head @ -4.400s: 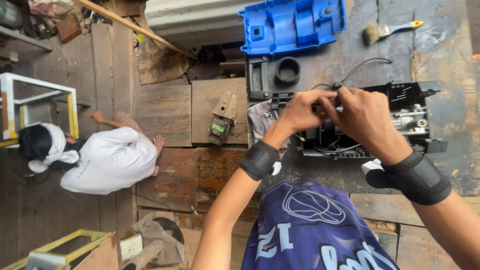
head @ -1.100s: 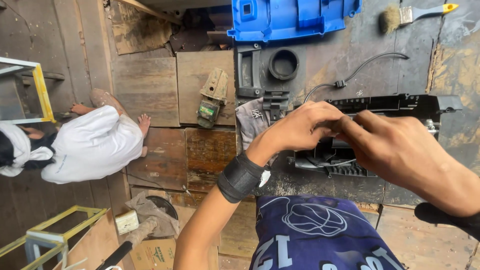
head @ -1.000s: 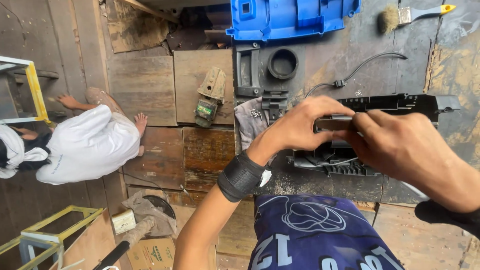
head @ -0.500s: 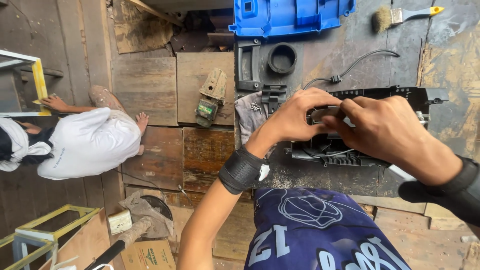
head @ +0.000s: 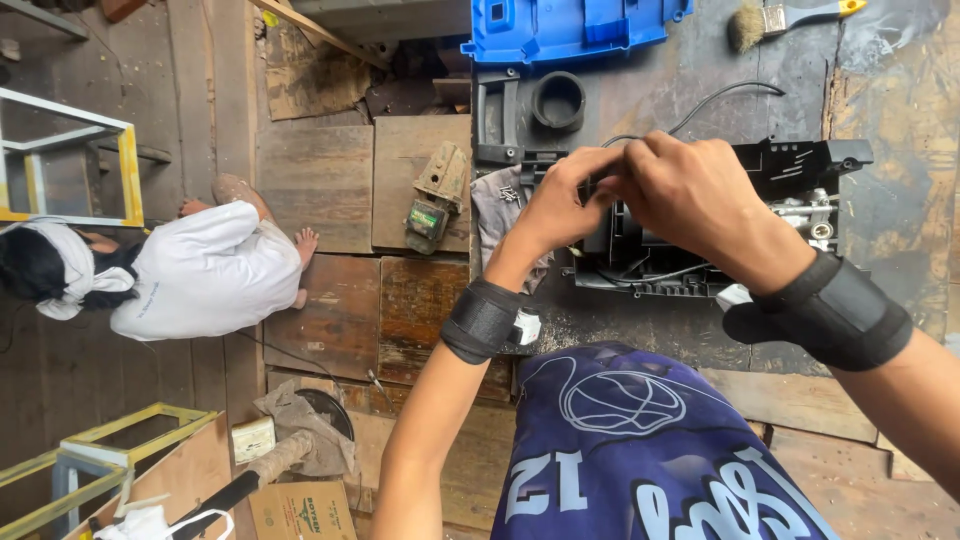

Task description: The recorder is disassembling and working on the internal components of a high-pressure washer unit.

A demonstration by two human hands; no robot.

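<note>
Both my hands work over a black plastic machine chassis (head: pixel 790 165) with wires and metal parts, lying on a dark worn bench. My left hand (head: pixel 560 205) pinches a small part at the chassis's top left edge. My right hand (head: pixel 690 195) meets it from the right, fingertips closed on the same spot; the part itself is hidden by my fingers. Each wrist wears a black strap. A black cable (head: pixel 715 100) runs away from the chassis toward the back.
A blue plastic housing (head: pixel 570 25) and a black moulded piece with a round collar (head: pixel 555 100) lie behind the chassis. A paintbrush (head: pixel 775 18) lies far right. A green-and-tan device (head: pixel 432 200) sits on the wooden floor below, where a person in white (head: pixel 200 275) crouches beside yellow frames (head: pixel 128 170).
My hands have shifted slightly left and up along the chassis and stay closed together on it. The view tilted, showing my right wrist strap again. The crouching person has moved a little.
</note>
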